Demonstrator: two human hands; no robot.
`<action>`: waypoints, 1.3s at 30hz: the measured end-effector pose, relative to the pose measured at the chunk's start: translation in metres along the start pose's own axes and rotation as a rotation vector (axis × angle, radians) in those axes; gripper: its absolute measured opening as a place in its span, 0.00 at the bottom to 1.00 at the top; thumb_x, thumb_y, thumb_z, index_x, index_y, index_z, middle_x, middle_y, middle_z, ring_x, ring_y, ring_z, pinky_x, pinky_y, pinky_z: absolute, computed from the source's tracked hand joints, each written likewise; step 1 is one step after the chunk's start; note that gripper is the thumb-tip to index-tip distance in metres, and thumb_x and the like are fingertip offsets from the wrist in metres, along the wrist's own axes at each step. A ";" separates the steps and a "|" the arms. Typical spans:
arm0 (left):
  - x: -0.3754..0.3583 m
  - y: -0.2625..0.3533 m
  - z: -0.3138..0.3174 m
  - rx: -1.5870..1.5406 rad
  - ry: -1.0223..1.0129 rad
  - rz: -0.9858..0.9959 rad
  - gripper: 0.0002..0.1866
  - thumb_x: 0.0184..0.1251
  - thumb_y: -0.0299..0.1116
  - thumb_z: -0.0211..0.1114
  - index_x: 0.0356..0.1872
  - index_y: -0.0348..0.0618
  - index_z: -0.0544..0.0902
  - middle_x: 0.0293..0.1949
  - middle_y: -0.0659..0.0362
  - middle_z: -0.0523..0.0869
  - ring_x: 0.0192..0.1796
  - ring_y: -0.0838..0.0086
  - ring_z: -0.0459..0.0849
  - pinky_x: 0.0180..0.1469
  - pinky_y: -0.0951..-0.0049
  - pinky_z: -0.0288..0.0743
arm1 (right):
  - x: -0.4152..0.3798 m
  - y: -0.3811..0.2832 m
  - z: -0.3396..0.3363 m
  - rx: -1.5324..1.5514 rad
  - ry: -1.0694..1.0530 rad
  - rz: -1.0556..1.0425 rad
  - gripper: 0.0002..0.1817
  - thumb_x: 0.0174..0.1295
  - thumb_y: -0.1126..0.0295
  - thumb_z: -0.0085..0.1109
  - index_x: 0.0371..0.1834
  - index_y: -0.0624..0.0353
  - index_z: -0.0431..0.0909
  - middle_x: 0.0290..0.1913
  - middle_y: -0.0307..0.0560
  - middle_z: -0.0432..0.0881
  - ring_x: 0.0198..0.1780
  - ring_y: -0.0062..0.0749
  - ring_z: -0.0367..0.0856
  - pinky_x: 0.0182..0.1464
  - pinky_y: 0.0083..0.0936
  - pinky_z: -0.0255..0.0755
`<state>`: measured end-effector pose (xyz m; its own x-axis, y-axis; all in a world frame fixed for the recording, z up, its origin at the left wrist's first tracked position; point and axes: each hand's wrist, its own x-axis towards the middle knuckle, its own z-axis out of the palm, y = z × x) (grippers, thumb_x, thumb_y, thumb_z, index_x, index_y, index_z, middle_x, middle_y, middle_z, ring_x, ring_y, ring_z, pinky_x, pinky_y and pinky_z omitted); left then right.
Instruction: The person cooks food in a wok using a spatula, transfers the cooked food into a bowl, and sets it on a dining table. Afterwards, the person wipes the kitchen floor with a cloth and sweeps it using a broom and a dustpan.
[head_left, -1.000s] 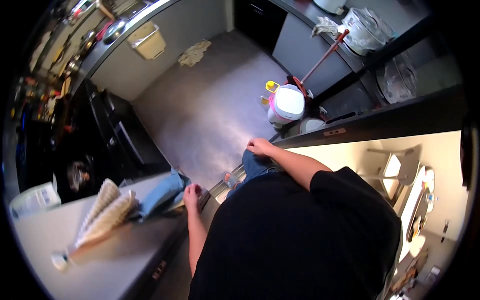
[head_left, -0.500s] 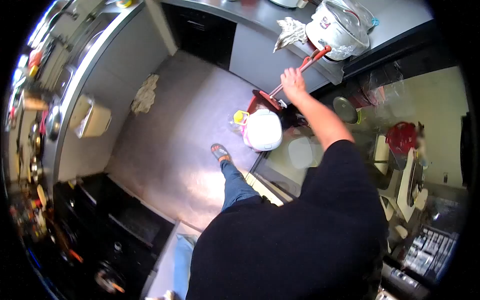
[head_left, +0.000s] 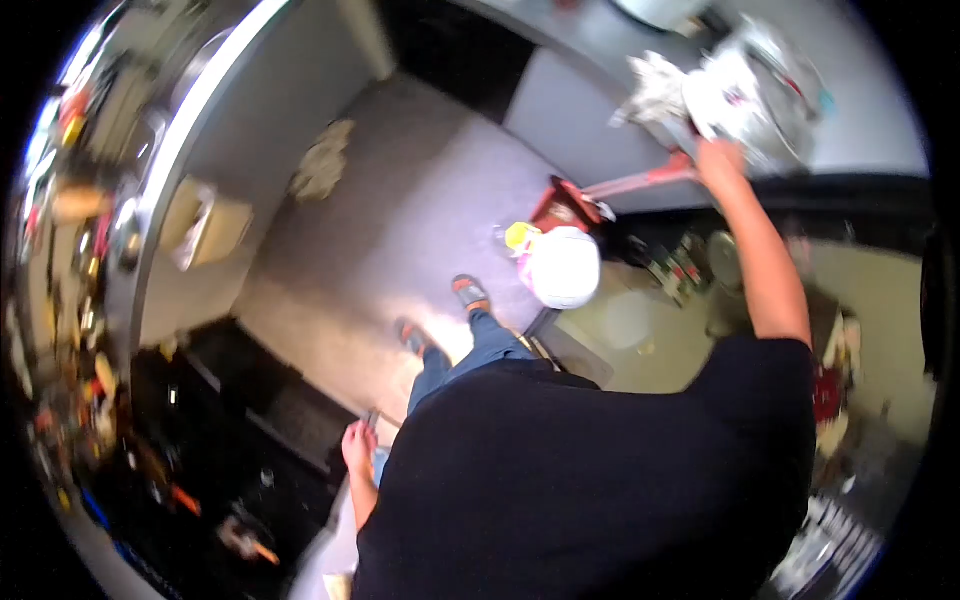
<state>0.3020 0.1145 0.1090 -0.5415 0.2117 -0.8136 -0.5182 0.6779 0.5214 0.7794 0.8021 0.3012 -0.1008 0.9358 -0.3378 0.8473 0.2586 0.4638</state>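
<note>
My right hand point(head_left: 722, 165) is at the red upper end of a long handle point(head_left: 645, 181), beside the plastic-wrapped pot on the counter; its fingers are smeared by motion, so its grip is unclear. The handle slopes down to a red dustpan point(head_left: 560, 208) on the floor. Against the dustpan stand a white rounded container point(head_left: 565, 268) and a clear bottle with a yellow top point(head_left: 520, 236). Low on the left, my left hand point(head_left: 358, 445) has curled fingers around or against a small dark thing too blurred to name.
A grey counter point(head_left: 850, 130) holds the wrapped pot point(head_left: 745, 95) and a crumpled cloth point(head_left: 655, 88). Another cloth point(head_left: 323, 160) lies on the floor. A beige bin point(head_left: 212, 230) hangs on the left cabinet. Black appliance surfaces point(head_left: 200, 450) fill the lower left.
The view has shifted. My right hand has moved up and right to the handle's end, and the handle lies at a flatter angle. My left hand and a second foot have come into view.
</note>
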 end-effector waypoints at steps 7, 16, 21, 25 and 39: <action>0.044 0.000 -0.010 0.025 0.030 -0.119 0.08 0.71 0.33 0.62 0.38 0.37 0.78 0.24 0.61 0.80 0.21 0.78 0.75 0.23 0.78 0.68 | 0.020 0.016 0.030 -0.178 0.040 0.032 0.25 0.48 0.58 0.77 0.48 0.56 0.82 0.47 0.52 0.87 0.53 0.49 0.84 0.51 0.45 0.79; 0.106 0.028 -0.079 0.119 0.040 -0.128 0.10 0.72 0.38 0.62 0.36 0.41 0.80 0.24 0.61 0.83 0.21 0.78 0.77 0.23 0.77 0.71 | -0.006 -0.043 0.018 -0.279 0.114 0.166 0.09 0.65 0.68 0.55 0.43 0.55 0.84 0.51 0.47 0.86 0.57 0.39 0.80 0.62 0.42 0.66; 0.097 0.092 -0.073 0.098 0.179 -0.088 0.08 0.71 0.29 0.54 0.35 0.40 0.81 0.25 0.61 0.82 0.25 0.78 0.78 0.27 0.78 0.72 | 0.022 -0.045 0.066 -0.146 0.383 -0.045 0.16 0.59 0.72 0.57 0.51 0.55 0.80 0.57 0.47 0.79 0.61 0.42 0.75 0.65 0.43 0.65; 0.097 0.089 -0.043 0.122 0.175 -0.062 0.13 0.66 0.23 0.48 0.26 0.40 0.81 0.23 0.61 0.81 0.24 0.78 0.78 0.26 0.77 0.71 | 0.021 -0.095 0.102 0.156 0.436 -0.344 0.17 0.53 0.75 0.60 0.49 0.55 0.80 0.61 0.48 0.78 0.63 0.42 0.74 0.67 0.42 0.64; 0.086 0.056 0.032 0.392 -0.046 0.007 0.07 0.67 0.28 0.55 0.36 0.38 0.81 0.26 0.59 0.83 0.25 0.74 0.80 0.26 0.76 0.73 | 0.074 -0.015 0.096 -0.270 0.003 -0.080 0.14 0.69 0.66 0.46 0.47 0.53 0.82 0.48 0.46 0.85 0.55 0.41 0.80 0.59 0.44 0.66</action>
<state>0.2479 0.1926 0.0601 -0.5094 0.2423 -0.8258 -0.2176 0.8921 0.3959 0.8093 0.8443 0.1902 -0.1638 0.9102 -0.3803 0.6672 0.3862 0.6370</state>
